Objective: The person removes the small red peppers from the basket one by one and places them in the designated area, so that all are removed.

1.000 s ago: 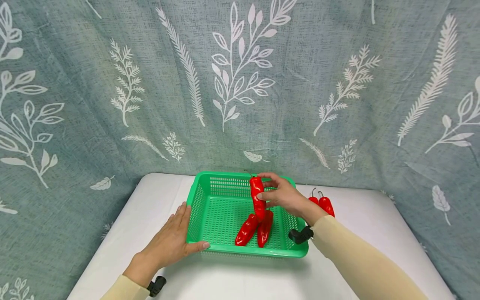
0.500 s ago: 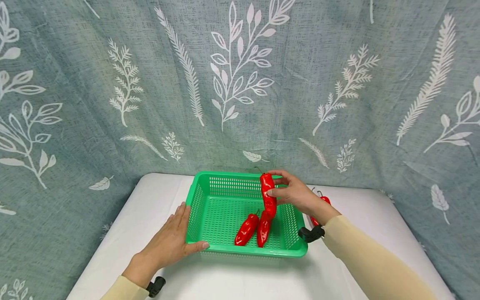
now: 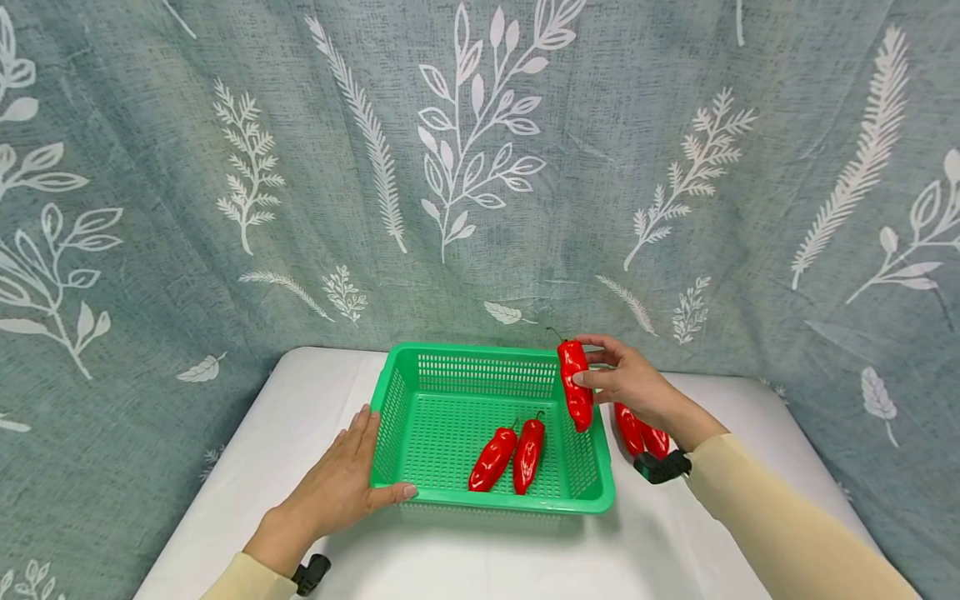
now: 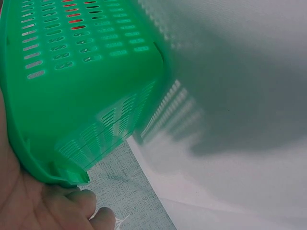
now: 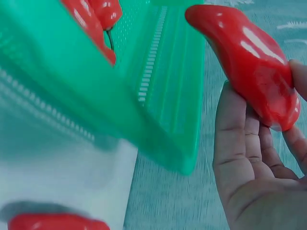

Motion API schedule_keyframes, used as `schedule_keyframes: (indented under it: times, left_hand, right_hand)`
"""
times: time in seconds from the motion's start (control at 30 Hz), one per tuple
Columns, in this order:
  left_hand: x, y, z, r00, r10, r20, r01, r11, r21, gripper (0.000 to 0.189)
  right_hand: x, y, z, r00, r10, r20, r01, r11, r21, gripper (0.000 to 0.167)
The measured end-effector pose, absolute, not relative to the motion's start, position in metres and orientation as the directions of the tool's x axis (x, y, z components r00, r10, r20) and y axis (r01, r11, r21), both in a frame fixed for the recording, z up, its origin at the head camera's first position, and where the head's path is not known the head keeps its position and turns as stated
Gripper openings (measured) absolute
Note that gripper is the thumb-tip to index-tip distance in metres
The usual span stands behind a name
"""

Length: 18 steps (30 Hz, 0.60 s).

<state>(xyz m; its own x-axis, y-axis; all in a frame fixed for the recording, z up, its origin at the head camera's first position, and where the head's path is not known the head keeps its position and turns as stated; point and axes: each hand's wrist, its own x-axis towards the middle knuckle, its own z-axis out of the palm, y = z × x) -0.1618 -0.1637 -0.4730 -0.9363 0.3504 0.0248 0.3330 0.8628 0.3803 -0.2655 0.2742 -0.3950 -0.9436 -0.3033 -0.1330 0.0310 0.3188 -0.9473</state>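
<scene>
Resting the left hand, fingers straight, against the green basket. Leaving two inside peppers uncovered, with perhaps just two outside peppers partly hidden beyond. Pinching the held pepper in the right hand, shifted rightward to the right rim, so now nearer the outside ones.

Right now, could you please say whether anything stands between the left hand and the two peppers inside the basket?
Yes: the basket's left wall stands between the left hand and those peppers; nothing else visible.
</scene>
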Motion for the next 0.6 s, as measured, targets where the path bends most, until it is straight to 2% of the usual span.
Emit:
schedule_keyframes:
  times: [0.6]
  left_hand:
    - [-0.162,-0.163,-0.474,-0.943,0.333,0.014,0.31,0.863,0.399,0.128]
  right_hand:
    - [-0.255,0.346,-0.41,-0.984,-0.141,-0.113,0.018,0.542,-0.84,0.078]
